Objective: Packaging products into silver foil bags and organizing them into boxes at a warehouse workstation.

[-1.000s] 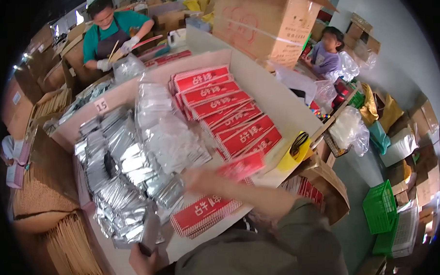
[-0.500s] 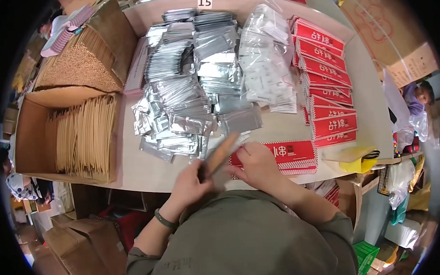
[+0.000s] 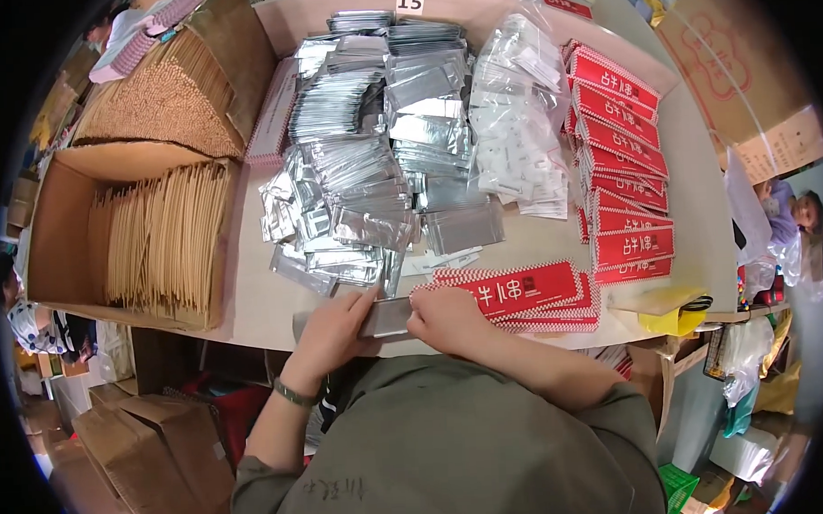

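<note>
Close to the table's near edge, both my hands hold a long, flat silvery-grey packet [image 3: 388,318]. My left hand [image 3: 331,330] closes over its left part, and a grey end shows past the fingers. My right hand [image 3: 450,319] pinches its right end, knuckles against a fanned stack of red paper sleeves [image 3: 530,289] with checked borders. Just beyond the packet lie heaps of small silver foil packets [image 3: 354,182]. A few white slips [image 3: 441,261] lie between these and the red stack. What my palms cover is hidden.
An open carton [image 3: 62,242] of wooden sticks stands left, with a second stick-filled box [image 3: 242,73] behind it. White packets in a clear bag [image 3: 520,117] and a column of red sleeves [image 3: 621,150] lie right. A yellow packet [image 3: 676,318] sits at the right edge.
A blurred tan strip stood tilted at my left hand; now a silvery packet lies level between both hands. My right hand has drawn back slightly off the red stack, whose top sleeves sit askew.
</note>
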Tool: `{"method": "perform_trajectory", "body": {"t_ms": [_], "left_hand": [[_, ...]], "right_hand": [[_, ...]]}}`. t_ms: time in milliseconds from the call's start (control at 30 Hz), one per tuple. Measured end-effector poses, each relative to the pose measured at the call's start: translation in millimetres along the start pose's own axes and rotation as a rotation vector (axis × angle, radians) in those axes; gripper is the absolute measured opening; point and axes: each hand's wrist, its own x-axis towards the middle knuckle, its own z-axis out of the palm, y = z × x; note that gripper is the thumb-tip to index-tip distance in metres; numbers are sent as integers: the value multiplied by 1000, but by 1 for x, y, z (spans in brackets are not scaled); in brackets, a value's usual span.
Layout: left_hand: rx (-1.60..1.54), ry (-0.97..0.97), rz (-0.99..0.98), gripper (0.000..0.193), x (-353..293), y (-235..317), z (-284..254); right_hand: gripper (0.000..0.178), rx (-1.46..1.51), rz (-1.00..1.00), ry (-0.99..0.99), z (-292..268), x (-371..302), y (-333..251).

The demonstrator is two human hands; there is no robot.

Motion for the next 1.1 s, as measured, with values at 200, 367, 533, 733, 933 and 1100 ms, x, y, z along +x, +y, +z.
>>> {"method": "perform_trajectory", "body": {"t_ms": [200,367,533,733,933,1100], "left_hand": [[68,268,83,64,3,-26,-27],[285,827,-469,36,-27,-109,-111],[472,664,-782,20,-88,-207,-118],[500,543,-798,11,-72,-183,-123],[475,799,-891,18,-84,-177,-125],[-32,1112,-598,17,-54,-128,-82]], "right_hand": [[13,-340,-546,46,-59,56,62],[10,-552,-720,39,-45,60,99],[11,-233,-451,347,-48,70,77],[13,-100,-234,393,8,96,12],[14,-290,-514,499,18,99,5],[12,-15,-400,425,4,116,9]]}}
